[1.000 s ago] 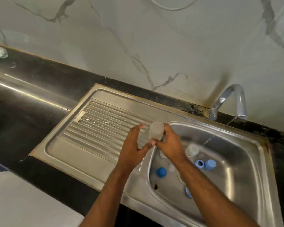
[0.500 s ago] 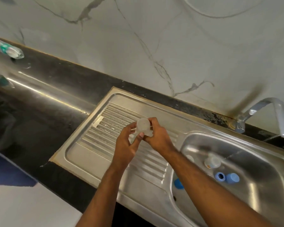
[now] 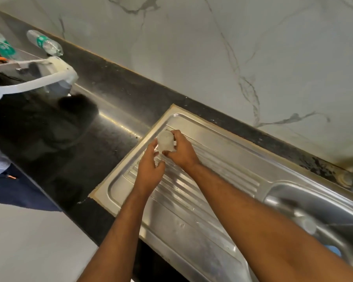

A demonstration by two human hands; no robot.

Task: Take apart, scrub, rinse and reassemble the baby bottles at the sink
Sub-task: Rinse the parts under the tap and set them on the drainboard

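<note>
Hands shifted left over drainboard (image 3: 192, 192) | right hand (image 3: 182, 152), left hand (image 3: 150, 169) grip clear bottle (image 3: 165, 141) | black counter (image 3: 73, 139)

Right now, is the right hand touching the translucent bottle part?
Touching: the head view shows the right hand with fingers curled round the translucent bottle part.
</note>
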